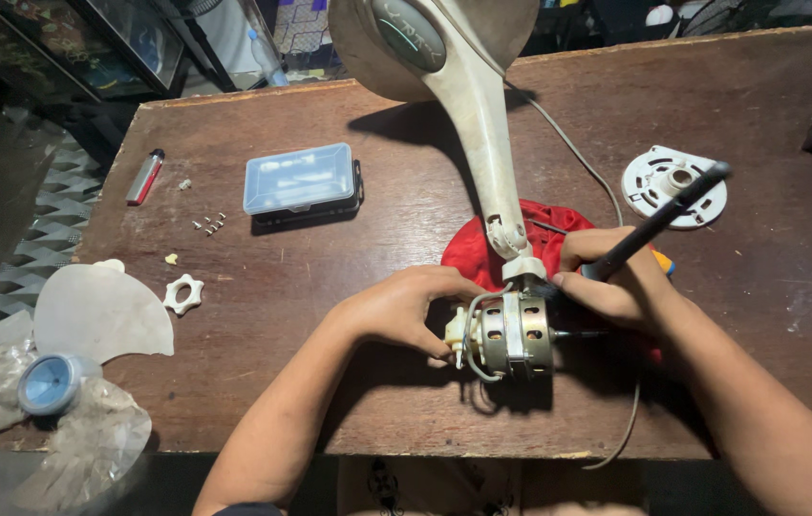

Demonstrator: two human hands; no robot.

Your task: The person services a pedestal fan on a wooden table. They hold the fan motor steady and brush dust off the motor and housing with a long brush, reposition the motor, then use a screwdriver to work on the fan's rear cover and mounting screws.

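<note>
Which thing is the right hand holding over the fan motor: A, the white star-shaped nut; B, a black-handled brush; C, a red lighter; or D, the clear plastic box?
B: the right hand grips a black-handled brush whose tip meets the fan motor, while the left hand steadies the motor from the other side.

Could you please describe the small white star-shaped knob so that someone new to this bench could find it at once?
Start at the brown table and go to its left edge, where the clear fan blade lies. The knob sits just right of that blade. It is the only small white ring with rounded lobes; the loose screws farther back are tiny and metallic.
</note>
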